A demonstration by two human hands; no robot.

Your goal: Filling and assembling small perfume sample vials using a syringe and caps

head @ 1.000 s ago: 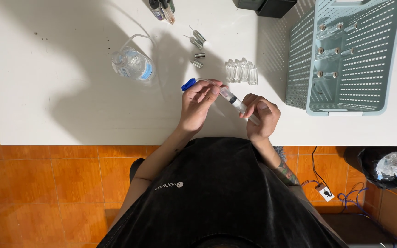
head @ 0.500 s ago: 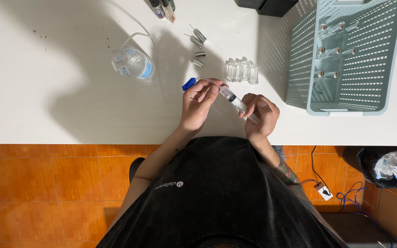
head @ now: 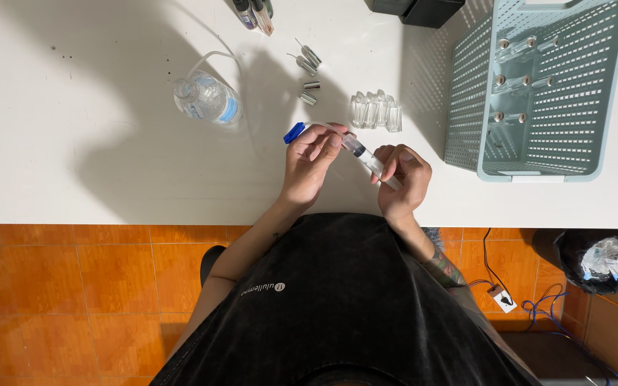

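Over the white table's (head: 94,143) front edge, both my hands hold a clear plastic syringe (head: 360,150) with a blue plunger end (head: 294,132). My left hand (head: 312,164) grips the plunger side, fingers pinched on the thin rod. My right hand (head: 403,179) is closed around the barrel's other end. The syringe lies slanted from upper left to lower right. A cluster of small clear glass vials (head: 376,111) stands just beyond my hands.
A clear bottle with a tube (head: 207,97) lies to the left. Several small metal caps (head: 309,71) are scattered behind. A pale green perforated basket (head: 538,143) at right holds several capped vials. Dark objects sit at the table's far edge. A black bin bag (head: 599,261) stands on the orange floor.
The blue plunger end has slid a little outward to the left, lengthening the syringe between my hands. Both hands stay in place.
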